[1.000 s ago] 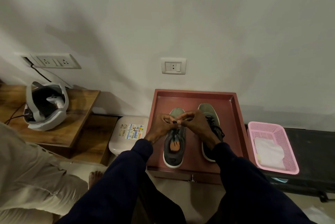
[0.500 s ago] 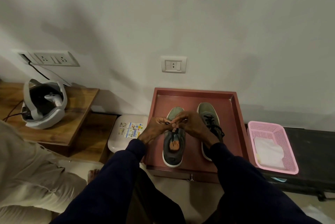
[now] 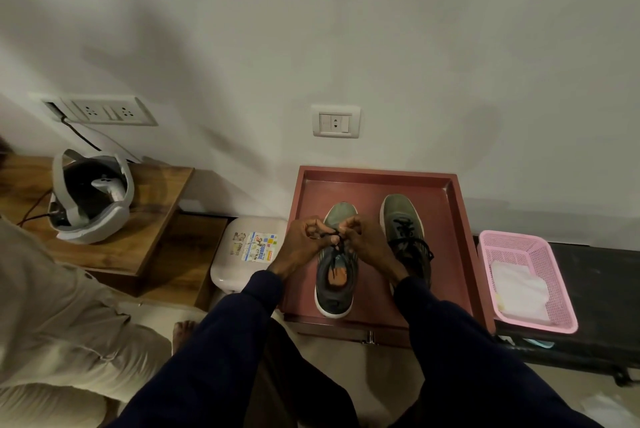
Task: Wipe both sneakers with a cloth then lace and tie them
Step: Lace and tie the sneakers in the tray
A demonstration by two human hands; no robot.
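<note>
Two grey sneakers stand toe-to-wall in a reddish-brown tray [image 3: 446, 254]. Over the left sneaker [image 3: 335, 292], my left hand [image 3: 300, 243] and my right hand [image 3: 364, 243] meet above its tongue, each pinching part of its black lace [image 3: 335, 238]. The lace runs between my fingertips as a small knot or loop. The right sneaker [image 3: 398, 216] has its black lace threaded and lying across the top; my right wrist covers its heel. A white cloth [image 3: 519, 292] lies in the pink basket to the right.
The pink mesh basket [image 3: 540, 254] sits on a black bench beside the tray. A cream plastic stool [image 3: 242, 254] stands left of the tray. Further left, a white headset [image 3: 90, 199] rests on a wooden table. Another person in beige sits at far left.
My hands have drawn slightly apart over the left sneaker, pulling the lace sideways between them. The view has shifted a little; the sneakers have not moved.
</note>
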